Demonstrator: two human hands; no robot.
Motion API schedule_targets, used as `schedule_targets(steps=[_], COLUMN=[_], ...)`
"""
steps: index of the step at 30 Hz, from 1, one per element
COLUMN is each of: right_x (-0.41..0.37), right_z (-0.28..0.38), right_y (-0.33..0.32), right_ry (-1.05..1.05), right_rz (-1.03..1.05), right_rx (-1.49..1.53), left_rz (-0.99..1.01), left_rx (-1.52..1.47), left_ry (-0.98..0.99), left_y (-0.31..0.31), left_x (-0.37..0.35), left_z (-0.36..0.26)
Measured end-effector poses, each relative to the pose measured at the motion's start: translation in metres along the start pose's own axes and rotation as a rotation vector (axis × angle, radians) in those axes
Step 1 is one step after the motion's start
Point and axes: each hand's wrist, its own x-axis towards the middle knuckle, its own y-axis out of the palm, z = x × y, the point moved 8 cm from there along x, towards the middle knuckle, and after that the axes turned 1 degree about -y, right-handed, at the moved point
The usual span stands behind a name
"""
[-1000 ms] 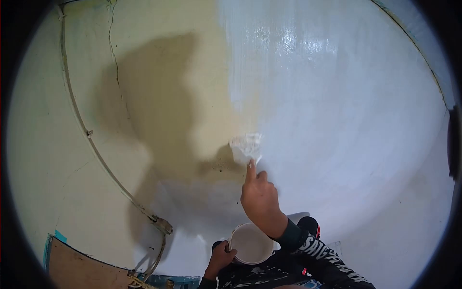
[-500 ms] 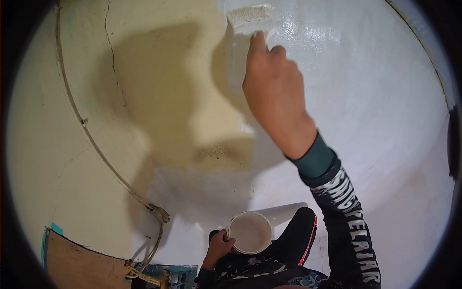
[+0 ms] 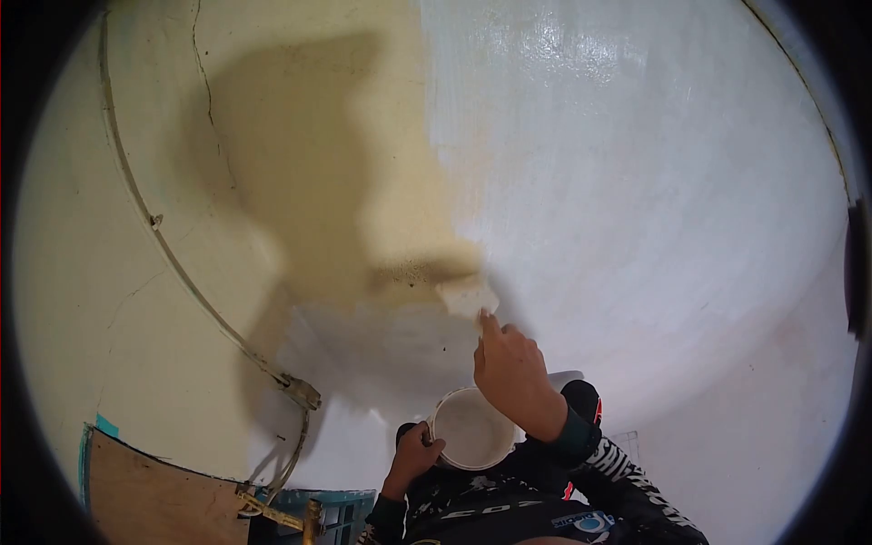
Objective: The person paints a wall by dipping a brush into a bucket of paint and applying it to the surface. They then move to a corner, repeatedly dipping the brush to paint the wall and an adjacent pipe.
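Observation:
My right hand (image 3: 516,365) is closed around the handle of a wide paint brush (image 3: 467,298), whose pale head is up against the wall at the lower edge of the yellow area. Below it, my left hand (image 3: 418,456) grips the left rim of a round white bucket (image 3: 474,429), held upright in front of my body. The bucket's inside looks whitish. White paint (image 3: 599,154) covers the right part of the wall, shiny near the top, while the yellow wall (image 3: 318,118) on the left carries my shadow.
A cable (image 3: 186,282) curves down the left wall to a small box (image 3: 300,391). Cracks run above it. At the lower left are a brown panel (image 3: 163,495) and a brass-coloured metal fitting (image 3: 286,518). A dark object (image 3: 856,272) stands at the right edge.
My right hand has come down with the brush from the top of the wall to just above the bucket. My left hand and the bucket have barely moved.

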Motion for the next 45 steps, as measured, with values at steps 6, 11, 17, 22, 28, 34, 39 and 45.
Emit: schedule_targets(steps=[6,11,17,22,28,34,39,45], right_x=[0.05,0.089,0.115,0.128,0.068,-0.003,-0.038,-0.035], right_z=[0.001,0.047,0.089,0.085,0.03,-0.013,-0.032,-0.052], right_y=[-0.039,-0.137,-0.21,-0.182,-0.049,0.056,0.098,0.089], right_ry=[-0.054,-0.215,-0.472,-0.352,-0.122,0.075,0.192,0.28], right_rz=[-0.107,-0.397,-0.756,-0.795,-0.524,-0.12,0.123,0.273], right_rx=[0.209,0.113,-0.113,-0.397,-0.459,-0.304,-0.11,0.028], left_rz=[0.006,0.034,0.038,0.0,-0.02,-0.018,-0.03,-0.052], left_rx=[0.019,0.001,-0.006,-0.012,-0.045,-0.003,-0.002,-0.073], left_ry=[0.016,-0.01,-0.041,-0.023,-0.029,-0.029,-0.013,0.012], left_y=[0.007,0.008,0.004,0.005,0.0,0.001,0.004,0.001], left_x=[-0.001,-0.002,-0.004,-0.001,-0.001,0.001,-0.001,-0.005], left_z=[-0.004,-0.012,-0.009,-0.002,-0.003,0.008,0.011,0.009])
